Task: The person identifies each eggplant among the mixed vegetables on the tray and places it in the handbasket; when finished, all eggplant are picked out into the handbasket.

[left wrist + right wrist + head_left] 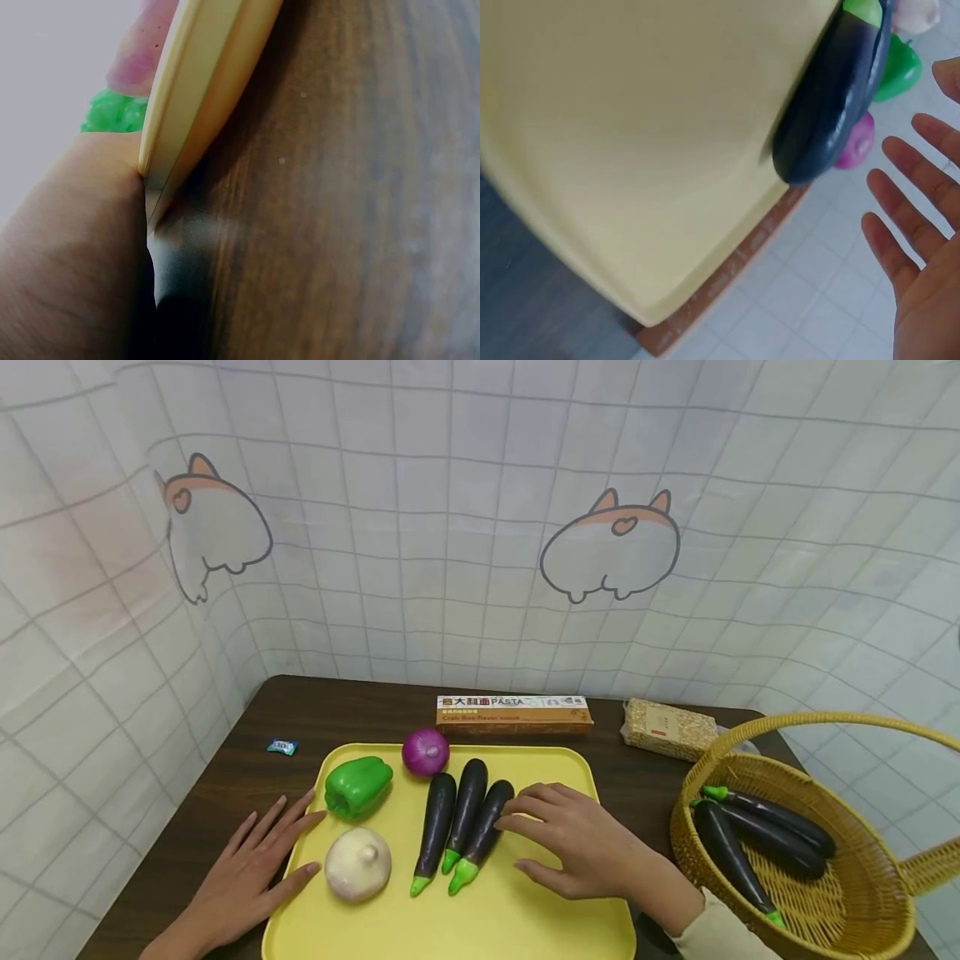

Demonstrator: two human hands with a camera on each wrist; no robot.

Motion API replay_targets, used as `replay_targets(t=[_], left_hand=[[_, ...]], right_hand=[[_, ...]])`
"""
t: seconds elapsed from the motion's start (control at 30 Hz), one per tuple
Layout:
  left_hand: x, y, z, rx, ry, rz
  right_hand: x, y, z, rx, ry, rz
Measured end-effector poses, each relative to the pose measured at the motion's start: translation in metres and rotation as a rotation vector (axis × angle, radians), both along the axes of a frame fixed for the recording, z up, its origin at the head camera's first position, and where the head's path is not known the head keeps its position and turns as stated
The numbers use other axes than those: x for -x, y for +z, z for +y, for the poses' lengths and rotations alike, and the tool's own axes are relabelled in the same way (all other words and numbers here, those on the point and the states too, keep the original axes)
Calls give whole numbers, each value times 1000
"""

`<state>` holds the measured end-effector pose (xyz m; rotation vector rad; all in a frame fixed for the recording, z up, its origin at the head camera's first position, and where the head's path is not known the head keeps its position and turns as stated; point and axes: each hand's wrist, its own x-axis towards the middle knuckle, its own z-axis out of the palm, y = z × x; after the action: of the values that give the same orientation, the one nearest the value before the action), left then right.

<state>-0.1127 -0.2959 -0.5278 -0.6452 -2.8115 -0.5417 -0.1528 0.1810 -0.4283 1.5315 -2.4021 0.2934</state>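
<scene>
Three dark eggplants (471, 814) with green stem ends lie side by side on the yellow tray (525, 931). My right hand (566, 839) hovers just right of them, fingers spread and slightly bent, holding nothing. The right wrist view shows its fingers apart from the nearest eggplant (829, 105). My left hand (258, 868) rests with spread fingers over the tray's left rim. Near its fingertips are a green bell pepper (358, 787) and a whitish round bulb (358, 864). A purple onion (425, 752) sits at the tray's far edge.
A wicker basket (682, 835) holding three more eggplants stands at the right, its handle arching up. Behind the tray lie a pasta box (514, 716) and a vacuum-packed bag of grain (667, 729). A small blue packet (282, 747) lies at the left.
</scene>
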Motion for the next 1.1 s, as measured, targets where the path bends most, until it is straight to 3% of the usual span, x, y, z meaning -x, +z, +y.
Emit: replay_targets(t=[0.43, 1.1], left_hand=[[1, 0, 1, 1, -4, 4], [0, 1, 1, 0, -3, 24]], right_hand=[[16, -22, -23, -37, -1, -22], [16, -37, -30, -70, -11, -22]])
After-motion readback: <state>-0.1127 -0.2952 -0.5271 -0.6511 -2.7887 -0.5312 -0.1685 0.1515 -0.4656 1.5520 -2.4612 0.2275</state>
